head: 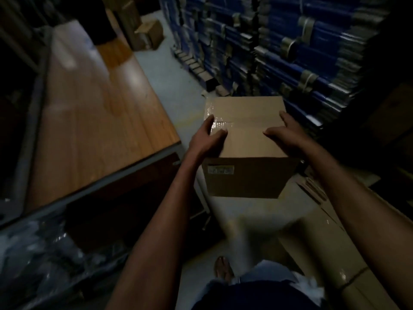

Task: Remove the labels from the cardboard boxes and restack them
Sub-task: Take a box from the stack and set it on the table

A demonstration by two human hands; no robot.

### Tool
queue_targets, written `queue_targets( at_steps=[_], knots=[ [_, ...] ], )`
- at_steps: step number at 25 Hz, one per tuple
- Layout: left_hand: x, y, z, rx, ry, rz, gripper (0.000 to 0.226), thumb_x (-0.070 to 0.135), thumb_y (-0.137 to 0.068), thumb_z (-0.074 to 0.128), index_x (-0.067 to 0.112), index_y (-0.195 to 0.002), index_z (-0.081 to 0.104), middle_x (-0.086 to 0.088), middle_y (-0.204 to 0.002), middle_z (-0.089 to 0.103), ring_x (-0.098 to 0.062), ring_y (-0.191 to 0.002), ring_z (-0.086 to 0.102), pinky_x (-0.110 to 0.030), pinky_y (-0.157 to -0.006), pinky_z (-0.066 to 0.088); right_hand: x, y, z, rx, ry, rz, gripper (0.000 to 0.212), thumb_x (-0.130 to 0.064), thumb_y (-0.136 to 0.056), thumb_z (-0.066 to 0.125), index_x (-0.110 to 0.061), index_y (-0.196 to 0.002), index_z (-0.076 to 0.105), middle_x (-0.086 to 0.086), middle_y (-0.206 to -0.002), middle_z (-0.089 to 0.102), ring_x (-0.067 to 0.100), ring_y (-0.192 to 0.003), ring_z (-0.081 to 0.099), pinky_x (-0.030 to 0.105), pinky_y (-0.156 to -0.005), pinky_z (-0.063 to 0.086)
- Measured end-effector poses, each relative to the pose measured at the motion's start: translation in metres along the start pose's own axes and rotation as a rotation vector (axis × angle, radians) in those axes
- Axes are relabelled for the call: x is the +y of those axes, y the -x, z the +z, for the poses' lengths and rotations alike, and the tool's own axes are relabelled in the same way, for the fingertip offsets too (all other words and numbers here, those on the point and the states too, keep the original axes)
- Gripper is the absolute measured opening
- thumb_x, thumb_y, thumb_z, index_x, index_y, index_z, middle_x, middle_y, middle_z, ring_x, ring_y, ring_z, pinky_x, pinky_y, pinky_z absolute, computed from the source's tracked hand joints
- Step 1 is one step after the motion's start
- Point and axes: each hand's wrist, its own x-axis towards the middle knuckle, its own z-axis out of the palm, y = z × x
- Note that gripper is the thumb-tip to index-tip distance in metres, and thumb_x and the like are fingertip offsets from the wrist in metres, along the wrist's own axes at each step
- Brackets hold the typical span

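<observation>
Taped box (245, 139) btwn hands (206, 137) (287, 134)

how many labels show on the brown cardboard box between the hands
1: a small pale rectangular label on the near face of the brown cardboard box, upper left. Hidden sides may carry more.

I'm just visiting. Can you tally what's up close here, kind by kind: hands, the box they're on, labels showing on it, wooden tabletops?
hands: 2 (left hand, right hand)
cardboard box under them: 1
label showing on its near side: 1
wooden tabletop: 1
Total: 5
</observation>
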Motion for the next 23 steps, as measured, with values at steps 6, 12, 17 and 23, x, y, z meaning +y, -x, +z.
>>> queue_targets(
  at_steps=[6, 12, 17, 23],
  knots=[
    [0.063, -0.111, -0.078, 0.029, 0.035, 0.113, 0.094, 0.059, -0.076, 0.072, 0.033, -0.158, 0.033, 0.005, -0.161, 0.041, -0.019, -0.141, 0.047, -0.045, -0.116, 0.042, -0.108, -0.081, -0.003, 0.105, 0.048, -0.124, 0.092, -0.041, -0.089, 0.076, -0.032, -0.164, 0.023, 0.001, -0.171, 0.024, 0.028, -0.151, 0.033, 0.044, -0.119, 0.035],
    [0.09, -0.238, -0.155, 0.146, 0.103, 0.15, 0.091, 0.055, -0.078, 0.077, 0.032, -0.157, 0.036, 0.007, -0.16, 0.042, -0.013, -0.136, 0.049, -0.046, -0.111, 0.047, -0.221, -0.213, 0.032, 0.024, 0.026, -0.257, 0.09, -0.034, -0.091, 0.077, -0.029, -0.164, 0.025, 0.003, -0.171, 0.023, 0.028, -0.152, 0.03, 0.041, -0.115, 0.033],
    [0.093, -0.354, -0.21, 0.294, 0.229, 0.11, 0.087, 0.042, -0.081, 0.081, 0.029, -0.156, 0.039, 0.006, -0.16, 0.041, -0.016, -0.139, 0.049, -0.044, -0.112, 0.047, -0.305, -0.349, 0.078, -0.08, 0.018, -0.348, 0.089, -0.032, -0.092, 0.076, -0.03, -0.165, 0.024, 0.0, -0.17, 0.027, 0.024, -0.15, 0.035, 0.03, -0.104, 0.032],
    [0.121, -0.435, -0.279, 0.536, 0.235, 0.048, 0.072, 0.028, -0.095, 0.072, 0.027, -0.158, 0.036, 0.003, -0.16, 0.039, -0.005, -0.12, 0.052, -0.001, -0.066, 0.046, -0.412, -0.478, 0.142, -0.247, 0.066, -0.51, 0.095, -0.04, -0.088, 0.078, -0.029, -0.165, 0.024, -0.001, -0.17, 0.029, 0.024, -0.151, 0.035, 0.038, -0.116, 0.034]
  ],
)
